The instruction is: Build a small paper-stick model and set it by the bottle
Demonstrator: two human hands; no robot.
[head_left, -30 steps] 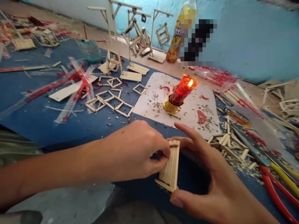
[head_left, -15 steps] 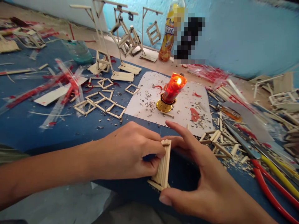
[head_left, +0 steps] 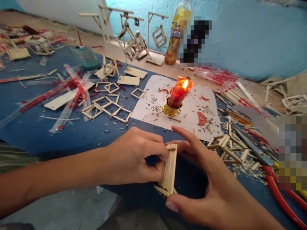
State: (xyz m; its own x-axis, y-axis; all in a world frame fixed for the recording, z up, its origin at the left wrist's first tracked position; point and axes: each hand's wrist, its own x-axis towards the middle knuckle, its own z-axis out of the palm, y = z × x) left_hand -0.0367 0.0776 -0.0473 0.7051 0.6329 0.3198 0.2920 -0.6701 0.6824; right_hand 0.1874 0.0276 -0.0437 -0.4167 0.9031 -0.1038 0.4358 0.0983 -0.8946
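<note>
A small panel of thin wooden sticks [head_left: 170, 169], laid side by side with crosspieces at its ends, is held above the blue table's front edge. My left hand [head_left: 137, 156] pinches its left side between thumb and bent fingers. Around its right side curves my right hand [head_left: 213, 179], the thumb at the panel's bottom corner and other fingers near its top end, partly hidden behind it. Beyond the hands burns a red candle [head_left: 181, 91] on a gold holder [head_left: 170, 110], standing on white paper [head_left: 144, 105] strewn with dark bits.
Diamond-shaped stick frames [head_left: 116, 111] lie left of the paper, with clear-and-red plastic wrappers [head_left: 72, 91] beside them. Stick stands [head_left: 129, 80] with hanging cubes and an orange drink bottle [head_left: 174, 41] line the back. Red-handled scissors [head_left: 279, 191] and loose sticks [head_left: 227, 145] lie at right.
The view has shifted slightly, so the scene sits a little lower and further right. Both hands keep the same hold on the stick panel.
</note>
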